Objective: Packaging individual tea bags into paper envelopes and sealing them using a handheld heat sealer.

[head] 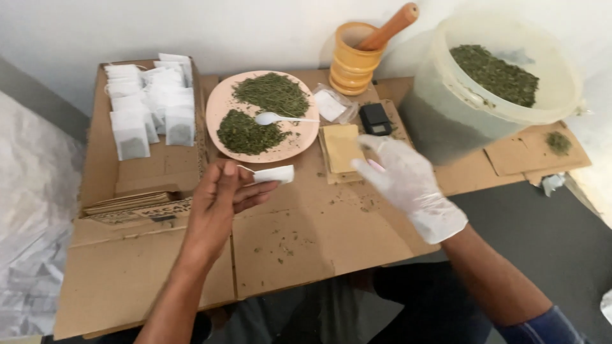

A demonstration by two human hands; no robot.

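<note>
My bare left hand pinches a small white filter bag between thumb and fingers, just in front of a pink plate. The plate carries two heaps of dried green herb and a white plastic spoon. My right hand, in a white glove, hovers with fingers spread and holds nothing, above a stack of tan paper envelopes.
Rows of filled white bags lie at the back left on flattened cardboard. Behind the plate are a wooden mortar with pestle, a small black scale and a big translucent bucket of herb.
</note>
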